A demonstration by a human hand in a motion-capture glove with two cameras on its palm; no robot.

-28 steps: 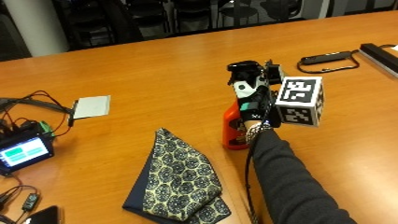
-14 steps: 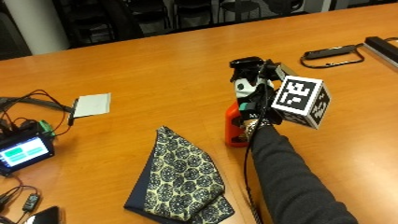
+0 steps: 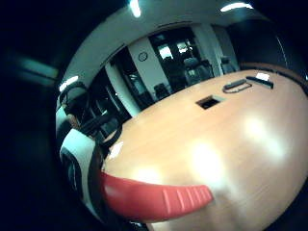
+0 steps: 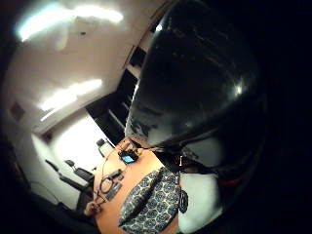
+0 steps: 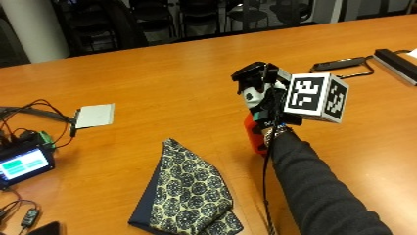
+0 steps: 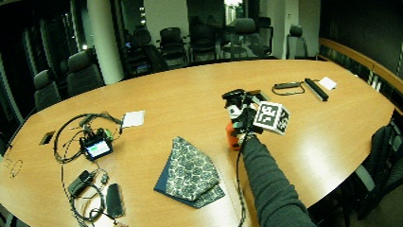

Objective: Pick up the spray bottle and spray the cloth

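The spray bottle (image 5: 252, 133) has a red body and a black and white head, and it stands tilted at the middle of the wooden table (image 5: 169, 73). My gloved right hand (image 5: 266, 113) grips it around the neck from the right side, fingers curled round it. Whether its base touches the table I cannot tell. The folded dark cloth with a pale pattern (image 5: 188, 193) lies flat to the lower left of the bottle, apart from it. The wide outside view shows the same bottle (image 6: 232, 136), hand (image 6: 243, 118) and cloth (image 6: 189, 172). The red trigger (image 3: 154, 199) and the cloth (image 4: 151, 202) show in the palm views.
A small screen device (image 5: 23, 164) with cables sits at the table's left edge, a white pad (image 5: 94, 115) beyond it and a phone (image 5: 42, 229) at the near corner. Black items (image 5: 338, 63) and a black bar (image 5: 397, 58) lie at the far right.
My hand has turned at the wrist while keeping its grip on the bottle. The bottle's red base has shifted a little to the right. The cloth has not moved.
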